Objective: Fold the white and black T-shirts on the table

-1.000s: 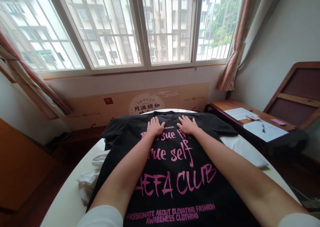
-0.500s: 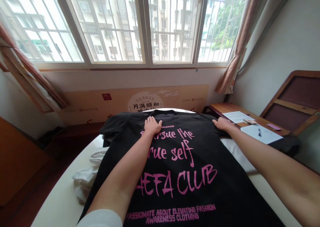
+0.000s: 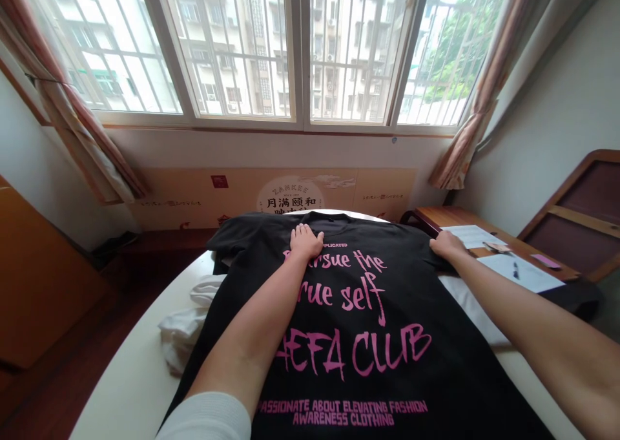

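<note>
A black T-shirt (image 3: 387,311) with pink lettering lies spread flat over a white round table (image 3: 126,388). My left hand (image 3: 305,241) rests palm down near the collar, fingers stretched out on the cloth. My right hand (image 3: 448,243) lies on the shirt's right sleeve at the table's far right edge; its fingers curl over the cloth and I cannot see whether they grip it.
White cloth (image 3: 186,324) is bunched under the shirt's left side. A wooden side table (image 3: 436,219) with papers (image 3: 520,271) and a pen stands at the right, a dark wooden frame (image 3: 581,220) behind it. A printed cardboard panel (image 3: 290,194) lines the wall under the window.
My right hand slid from the shirt's chest out to the right sleeve. The left hand stayed near the collar. The view shifted slightly right.
</note>
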The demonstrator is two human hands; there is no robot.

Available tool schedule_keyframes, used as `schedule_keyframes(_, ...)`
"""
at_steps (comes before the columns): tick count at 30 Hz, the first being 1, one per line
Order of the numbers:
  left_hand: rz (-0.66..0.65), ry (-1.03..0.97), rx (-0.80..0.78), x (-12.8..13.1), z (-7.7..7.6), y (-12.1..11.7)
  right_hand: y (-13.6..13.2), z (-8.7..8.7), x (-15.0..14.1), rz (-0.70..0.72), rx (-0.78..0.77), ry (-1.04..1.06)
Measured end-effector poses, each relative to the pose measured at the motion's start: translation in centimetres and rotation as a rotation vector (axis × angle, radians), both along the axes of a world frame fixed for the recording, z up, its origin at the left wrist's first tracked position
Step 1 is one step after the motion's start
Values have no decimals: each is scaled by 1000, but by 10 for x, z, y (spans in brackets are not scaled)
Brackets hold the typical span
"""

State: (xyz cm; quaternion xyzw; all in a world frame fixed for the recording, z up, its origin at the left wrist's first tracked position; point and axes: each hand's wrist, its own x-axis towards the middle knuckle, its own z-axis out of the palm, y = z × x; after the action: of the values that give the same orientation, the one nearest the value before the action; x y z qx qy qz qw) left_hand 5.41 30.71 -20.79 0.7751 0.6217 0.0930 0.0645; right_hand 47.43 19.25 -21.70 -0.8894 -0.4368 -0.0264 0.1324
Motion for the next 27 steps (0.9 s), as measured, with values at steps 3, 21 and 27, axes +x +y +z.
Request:
schedule_keyframes(3, 0, -7, 6, 0, -2, 1, -1, 2, -4, -63, -37, -33)
schedule_keyframes(21, 9, -103, -17, -2, -3, -2, -2, 88, -81, 86, -15, -43)
schedule_keyframes(27, 1, -237, 15, -2, 3, -7, 32, 128, -175, 491, 103, 90)
